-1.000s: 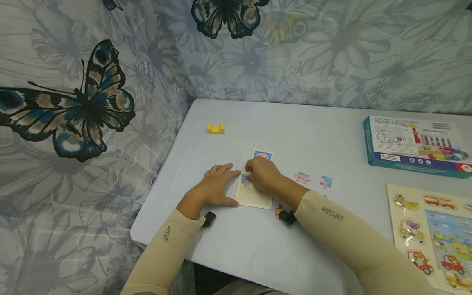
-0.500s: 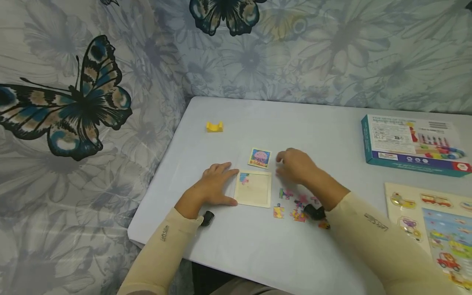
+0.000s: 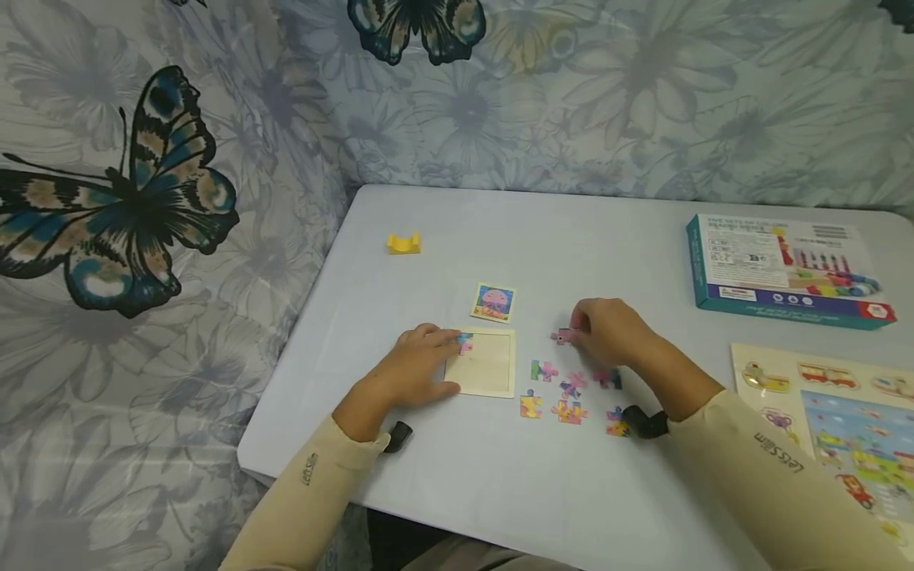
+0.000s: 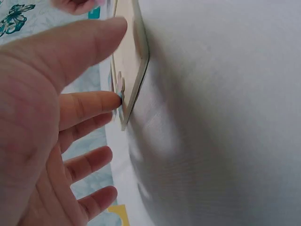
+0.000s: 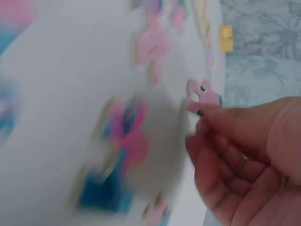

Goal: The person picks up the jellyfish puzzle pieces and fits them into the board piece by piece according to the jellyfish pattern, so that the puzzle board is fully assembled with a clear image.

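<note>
Between thumb and fingers my right hand (image 3: 616, 331) pinches a pink jigsaw puzzle piece (image 5: 208, 92) with a printed eye, just above the table. My left hand (image 3: 412, 369) lies at the left side of a square wooden puzzle tray (image 3: 487, 371), fingers extended. Its index fingertip touches a blue-and-pink corner piece (image 3: 466, 343) in the tray's upper left corner; the thumb is by the lower left edge. Behind the tray lies a small picture card (image 3: 493, 303) of a pink octopus-like figure. The right wrist view is blurred around the loose pieces.
Several loose puzzle pieces (image 3: 569, 411) lie right of the tray, some partly behind the right hand. A yellow arch block (image 3: 404, 244) stands at the back left. A teal-edged box (image 3: 793, 270) and a wooden picture board (image 3: 774, 358) occupy the right side.
My right hand has left the tray, moved right to the loose pieces and taken hold of the pink puzzle piece. The left hand stays at the tray's edge, its index finger now on the corner piece.
</note>
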Available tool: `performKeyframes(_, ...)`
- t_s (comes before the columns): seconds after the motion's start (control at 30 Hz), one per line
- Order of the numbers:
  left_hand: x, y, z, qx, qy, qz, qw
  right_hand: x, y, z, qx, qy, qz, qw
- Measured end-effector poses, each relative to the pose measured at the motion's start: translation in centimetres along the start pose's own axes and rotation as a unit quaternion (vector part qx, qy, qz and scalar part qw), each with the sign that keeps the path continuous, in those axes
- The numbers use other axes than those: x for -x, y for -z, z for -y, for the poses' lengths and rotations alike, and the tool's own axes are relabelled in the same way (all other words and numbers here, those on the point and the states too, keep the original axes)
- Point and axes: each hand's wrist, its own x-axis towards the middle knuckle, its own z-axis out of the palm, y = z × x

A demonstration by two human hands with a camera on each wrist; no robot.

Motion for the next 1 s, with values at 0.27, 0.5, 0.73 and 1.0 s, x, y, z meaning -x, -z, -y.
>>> performKeyframes(0.27,0.0,0.1,0.0,-0.006,-0.004,0.004,1.0000,-2.8,-1.8,5.2,-0.159,0.013,0.069,0.985)
performKeyframes(0.5,-0.6,-0.4,0.0,-0.009,-0.016,-0.015,0.9997,-4.8,-4.0,7.7,-0.156,0.017,0.081,0.984)
performKeyframes(0.73,-0.9,-0.8,-0.3,-0.040,-0.015,-0.037,0.9984,-5.6,-4.4,9.0,-0.041,0.037,0.052,0.997)
performKeyframes(1.0,-0.8,-0.5,-0.5,-0.043,-0.001,-0.031,0.9986,-5.8,-4.6,10.0,0.019,0.020,0.038,0.999)
